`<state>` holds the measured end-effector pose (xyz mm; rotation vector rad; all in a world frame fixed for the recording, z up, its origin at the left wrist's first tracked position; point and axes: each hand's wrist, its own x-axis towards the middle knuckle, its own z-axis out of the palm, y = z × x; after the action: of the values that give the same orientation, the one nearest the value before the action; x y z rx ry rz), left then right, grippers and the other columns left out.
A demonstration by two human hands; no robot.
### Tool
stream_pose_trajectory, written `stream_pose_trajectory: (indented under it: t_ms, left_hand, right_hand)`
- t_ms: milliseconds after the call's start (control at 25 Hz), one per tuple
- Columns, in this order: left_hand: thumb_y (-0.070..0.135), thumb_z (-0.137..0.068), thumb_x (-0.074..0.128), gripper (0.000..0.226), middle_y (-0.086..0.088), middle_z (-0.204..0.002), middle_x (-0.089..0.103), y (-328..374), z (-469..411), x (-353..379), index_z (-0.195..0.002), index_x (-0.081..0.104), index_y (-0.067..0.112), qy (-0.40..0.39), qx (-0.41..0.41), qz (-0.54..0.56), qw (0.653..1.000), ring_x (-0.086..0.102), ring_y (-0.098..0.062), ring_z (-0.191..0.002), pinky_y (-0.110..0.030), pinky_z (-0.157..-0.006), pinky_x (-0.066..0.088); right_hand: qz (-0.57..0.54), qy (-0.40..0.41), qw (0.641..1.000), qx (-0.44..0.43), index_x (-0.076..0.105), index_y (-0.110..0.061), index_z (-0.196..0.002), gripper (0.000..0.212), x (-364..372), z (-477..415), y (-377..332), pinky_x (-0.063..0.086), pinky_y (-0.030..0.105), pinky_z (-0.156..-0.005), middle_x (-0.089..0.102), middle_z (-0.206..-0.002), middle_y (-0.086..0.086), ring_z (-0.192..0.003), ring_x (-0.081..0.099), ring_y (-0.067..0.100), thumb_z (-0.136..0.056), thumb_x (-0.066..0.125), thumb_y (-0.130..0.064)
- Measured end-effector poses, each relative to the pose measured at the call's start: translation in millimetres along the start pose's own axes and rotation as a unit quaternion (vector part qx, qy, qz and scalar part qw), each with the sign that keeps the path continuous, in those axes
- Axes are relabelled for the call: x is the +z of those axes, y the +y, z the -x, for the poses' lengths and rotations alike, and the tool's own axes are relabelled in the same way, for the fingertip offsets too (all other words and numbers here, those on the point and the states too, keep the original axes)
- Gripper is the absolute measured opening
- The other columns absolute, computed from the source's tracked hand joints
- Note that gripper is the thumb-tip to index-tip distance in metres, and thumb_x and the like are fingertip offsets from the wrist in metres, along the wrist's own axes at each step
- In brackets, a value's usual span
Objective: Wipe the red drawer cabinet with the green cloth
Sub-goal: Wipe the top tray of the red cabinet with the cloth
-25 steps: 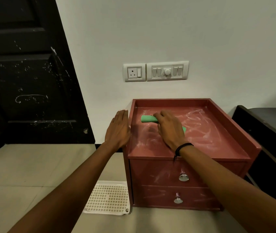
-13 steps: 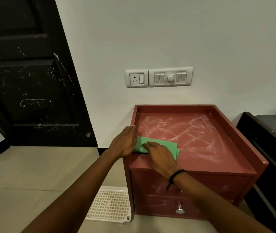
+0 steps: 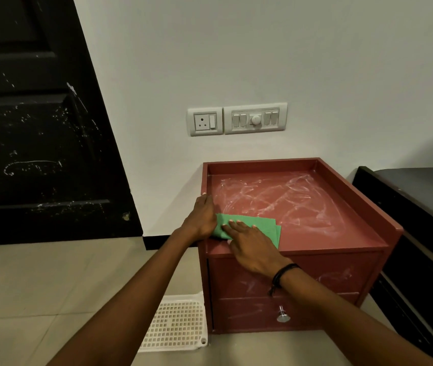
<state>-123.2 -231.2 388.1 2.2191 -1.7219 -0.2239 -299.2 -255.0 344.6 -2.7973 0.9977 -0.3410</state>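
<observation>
The red drawer cabinet (image 3: 342, 249) stands on the floor against the white wall, its recessed top streaked with white smears. A folded green cloth (image 3: 252, 224) lies flat at the top's front left corner. My right hand (image 3: 252, 247) presses flat on the cloth's near part, fingers pointing left. My left hand (image 3: 202, 217) rests on the cabinet's left rim, its fingers touching the cloth's left edge. Two drawers face me; the lower drawer's metal knob (image 3: 282, 316) shows, and my right forearm hides the upper one.
A white perforated plastic tray (image 3: 175, 323) lies on the tiled floor by the cabinet's left side. A black door (image 3: 38, 128) stands to the left. A socket and switch plate (image 3: 236, 120) sits on the wall above. Dark furniture (image 3: 421, 220) is close on the right.
My right hand has dragged the cloth from the back left of the top to the front left corner, where it now lies spread flat. My left hand moved to touch the cloth's edge.
</observation>
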Motion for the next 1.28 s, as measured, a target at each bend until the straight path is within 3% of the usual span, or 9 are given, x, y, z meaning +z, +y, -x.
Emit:
stream_pose_trajectory:
  t_ms: [200, 400, 560, 680, 880, 1080, 1280]
  left_hand:
    - [0.010, -0.090, 0.047, 0.045, -0.022, -0.141, 0.040, -5, -16, 4, -0.132, 0.038, -0.003, -0.008, 0.006, 0.021, 1.000, 0.037, -0.037, -0.132, -0.051, -0.107, 0.039]
    - [0.015, -0.085, 0.063, 0.063, -0.028, -0.147, 0.034, -8, -46, 6, -0.136, 0.034, -0.009, 0.001, -0.002, 0.055, 0.998, 0.029, -0.041, -0.139, -0.047, -0.115, 0.029]
    - [0.007, -0.093, 0.047, 0.061, -0.024, -0.157, 0.024, -8, -46, 10, -0.148, 0.024, -0.006, 0.020, 0.006, 0.057, 0.998, 0.018, -0.034, -0.149, -0.039, -0.121, 0.021]
    - [0.006, -0.092, 0.040, 0.061, -0.019, -0.158, 0.024, -15, -52, 17, -0.150, 0.024, -0.002, 0.029, 0.028, 0.049, 0.998, 0.015, -0.031, -0.150, -0.039, -0.122, 0.021]
    - [0.006, -0.096, 0.035, 0.069, -0.016, -0.167, -0.002, -15, -53, 17, -0.156, 0.004, 0.001, 0.004, 0.022, 0.001, 1.000, -0.007, -0.027, -0.155, -0.039, -0.126, 0.006]
    - [0.008, -0.099, 0.035, 0.065, -0.014, -0.168, 0.001, -13, -51, 17, -0.157, 0.006, 0.003, 0.017, 0.026, 0.012, 0.999, -0.003, -0.025, -0.155, -0.039, -0.126, 0.009]
    - [0.022, -0.104, 0.032, 0.053, -0.013, -0.164, 0.022, -10, -44, 15, -0.154, 0.024, 0.008, 0.054, 0.024, 0.094, 0.994, 0.016, -0.020, -0.152, -0.037, -0.123, 0.020]
  right_hand:
    - [0.021, 0.002, 1.000, -0.010, 0.030, -0.017, -0.153, 0.050, 4, -11, 4, 0.027, 0.049, -0.118, 0.029, -0.162, 0.007, -0.150, 0.026, 0.027, -0.105, 0.032, -0.027]
    - [0.011, -0.006, 0.999, -0.029, 0.034, -0.019, -0.152, 0.053, 12, -56, 29, 0.032, 0.052, -0.114, 0.034, -0.160, 0.006, -0.147, 0.031, 0.026, -0.100, 0.025, -0.028]
    - [0.007, -0.021, 0.999, -0.032, 0.039, -0.019, -0.149, 0.046, 12, -122, 53, 0.039, 0.052, -0.108, 0.040, -0.156, 0.008, -0.141, 0.040, 0.029, -0.105, 0.033, -0.029]
    - [-0.005, -0.023, 1.000, -0.018, 0.040, -0.018, -0.150, 0.045, 9, -176, 70, 0.036, 0.050, -0.112, 0.040, -0.156, 0.009, -0.141, 0.040, 0.030, -0.106, 0.035, -0.030]
    - [-0.024, -0.043, 0.999, 0.018, 0.041, -0.021, -0.149, 0.044, 7, -243, 94, 0.036, 0.048, -0.113, 0.041, -0.156, 0.007, -0.141, 0.042, 0.032, -0.106, 0.035, -0.029]
    - [-0.030, -0.038, 0.998, 0.027, 0.045, -0.024, -0.147, 0.043, 7, -245, 96, 0.040, 0.047, -0.108, 0.046, -0.153, 0.007, -0.136, 0.047, 0.033, -0.105, 0.035, -0.031]
    - [-0.040, -0.025, 0.999, 0.017, 0.050, -0.029, -0.142, 0.040, -6, -175, 70, 0.047, 0.047, -0.098, 0.059, -0.141, 0.009, -0.124, 0.056, 0.036, -0.105, 0.037, -0.035]
